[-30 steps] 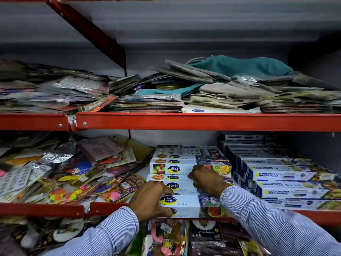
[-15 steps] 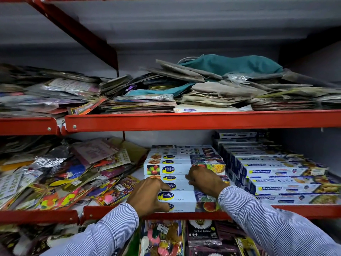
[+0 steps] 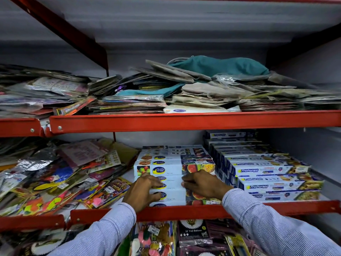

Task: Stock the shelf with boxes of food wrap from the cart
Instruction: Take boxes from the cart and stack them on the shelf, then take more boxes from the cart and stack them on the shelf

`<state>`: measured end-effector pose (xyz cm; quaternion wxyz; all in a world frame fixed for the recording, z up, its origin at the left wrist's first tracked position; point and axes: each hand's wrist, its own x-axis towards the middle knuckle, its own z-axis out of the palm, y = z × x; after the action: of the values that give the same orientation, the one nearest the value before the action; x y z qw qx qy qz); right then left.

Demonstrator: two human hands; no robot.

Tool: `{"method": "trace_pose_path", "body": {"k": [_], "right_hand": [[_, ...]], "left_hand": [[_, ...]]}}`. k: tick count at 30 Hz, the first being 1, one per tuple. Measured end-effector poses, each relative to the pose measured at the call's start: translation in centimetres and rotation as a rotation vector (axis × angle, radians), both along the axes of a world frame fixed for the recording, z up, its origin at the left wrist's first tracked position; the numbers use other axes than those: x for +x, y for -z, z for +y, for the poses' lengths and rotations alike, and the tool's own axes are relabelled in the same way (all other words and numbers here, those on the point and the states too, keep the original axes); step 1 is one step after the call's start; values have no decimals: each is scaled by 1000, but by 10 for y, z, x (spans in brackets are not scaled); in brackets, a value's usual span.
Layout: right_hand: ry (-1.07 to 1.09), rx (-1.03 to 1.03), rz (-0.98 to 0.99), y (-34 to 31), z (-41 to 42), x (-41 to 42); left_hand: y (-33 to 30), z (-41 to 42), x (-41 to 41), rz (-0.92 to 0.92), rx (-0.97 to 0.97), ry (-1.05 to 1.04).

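A stack of white Healthy Wrapp food wrap boxes (image 3: 173, 169) lies on the middle red shelf (image 3: 184, 211). The front box (image 3: 174, 196) sits low, just behind the shelf rim. My left hand (image 3: 144, 191) rests on the left part of the front boxes, fingers curled over their faces. My right hand (image 3: 203, 183) grips the right part of the same boxes, covering their fruit pictures. Both striped sleeves reach up from below. No cart is in view.
Blue-and-white Freshwrapp boxes (image 3: 267, 185) fill the shelf right of the stack. Loose colourful party packets (image 3: 64, 182) are heaped on its left. The upper shelf (image 3: 184, 121) holds folded cloth and flat packets. Balloon packets (image 3: 191, 235) hang below.
The front box has slid back from overhanging the shelf rim to sit behind it. My left hand has shifted from that box's left end up onto the box faces.
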<state>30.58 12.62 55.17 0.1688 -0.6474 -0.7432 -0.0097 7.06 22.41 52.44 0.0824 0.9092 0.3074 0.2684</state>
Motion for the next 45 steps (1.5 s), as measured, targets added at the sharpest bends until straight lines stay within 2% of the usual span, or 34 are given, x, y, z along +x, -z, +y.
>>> {"method": "trace_pose_path", "body": {"k": [9,14,17,19,24,28,33,36,38,40,45], "right_hand": [[-20,8,84,14,-11,3],[5,-15,63,13,-12,0],[47,-20,-14,17,-17,-1],[85,8,-74,22,-26,-6],[111,192,-55,47,-81,-34],[186,253,-2,99,-132,-52],[228,120,121,189,-182,-73],[250,2,203,251,-208,-85],[288,-129,242,297,-222,-92],[277,-299,285,345,-234,-101],[226,-751,250,467,-249,-123]], "left_hand": [[12,0,0,-5,72,-52],[15,-6,2,-6,82,-81],[16,-18,2,60,196,-113],[21,-30,-3,69,298,-133],[50,-92,-28,16,306,-71],[98,-139,-53,27,198,-57],[183,-182,-82,100,-10,-18],[233,-211,-99,179,-149,-77],[273,-230,-106,257,-254,-91],[316,-246,-115,248,-458,-81],[418,-273,-132,257,-698,-54]]}}
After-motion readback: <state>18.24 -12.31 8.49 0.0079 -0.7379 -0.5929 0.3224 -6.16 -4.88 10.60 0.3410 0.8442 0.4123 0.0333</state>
